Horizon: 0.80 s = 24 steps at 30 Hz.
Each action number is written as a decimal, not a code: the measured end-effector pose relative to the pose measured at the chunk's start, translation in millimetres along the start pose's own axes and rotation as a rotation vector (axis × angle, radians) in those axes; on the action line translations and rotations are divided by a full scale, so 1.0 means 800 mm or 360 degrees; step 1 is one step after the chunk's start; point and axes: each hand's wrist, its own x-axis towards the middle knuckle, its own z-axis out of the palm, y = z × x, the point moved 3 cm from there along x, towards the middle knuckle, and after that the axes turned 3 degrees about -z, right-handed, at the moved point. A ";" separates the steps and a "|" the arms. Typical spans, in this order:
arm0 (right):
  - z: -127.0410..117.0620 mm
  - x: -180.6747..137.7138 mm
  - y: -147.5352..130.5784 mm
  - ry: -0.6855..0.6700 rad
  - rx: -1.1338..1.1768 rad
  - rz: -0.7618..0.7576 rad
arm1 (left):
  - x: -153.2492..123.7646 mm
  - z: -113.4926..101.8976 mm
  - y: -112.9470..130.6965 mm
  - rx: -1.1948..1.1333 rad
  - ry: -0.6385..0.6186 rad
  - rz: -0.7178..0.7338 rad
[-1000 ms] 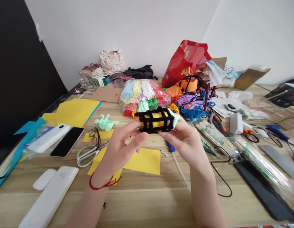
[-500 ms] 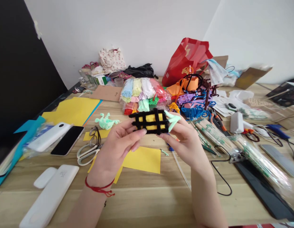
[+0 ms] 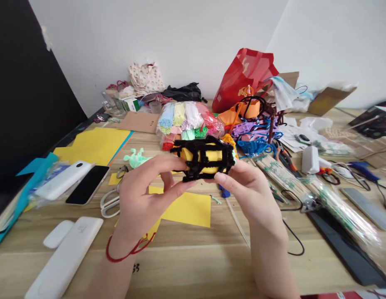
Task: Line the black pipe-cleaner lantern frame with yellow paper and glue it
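Above the middle of the table, both hands hold a small lantern-like pipe-cleaner piece [image 3: 208, 159], a black fuzzy frame around yellow paper. My left hand [image 3: 149, 189] grips its left end between thumb and fingers. At the right end, my right hand [image 3: 247, 182] closes on it with the thumb along the lower edge; some fingertips are hidden behind. Below lies a yellow paper sheet [image 3: 193, 209]. Scissors with white handles [image 3: 110, 203] lie beside my left wrist, and a mint-green pipe-cleaner shape [image 3: 136, 158] sits beyond that hand.
A bag of coloured pipe cleaners [image 3: 186, 120] lies behind the hands, with a red bag [image 3: 245, 79] farther back. Bundles of wrapped sticks [image 3: 286, 180] and pliers [image 3: 286, 158] are at right. A phone [image 3: 88, 185] and a white power bank [image 3: 66, 257] lie at left.
The piece has been turned in my hands, and its mint-green end now points away, mostly out of sight. My left hand has opened its grip wider around the left end.
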 end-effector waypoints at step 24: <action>-0.003 0.011 0.003 -0.0190 0.0136 0.0252 | -0.002 0.010 0.001 0.0142 0.0162 0.0271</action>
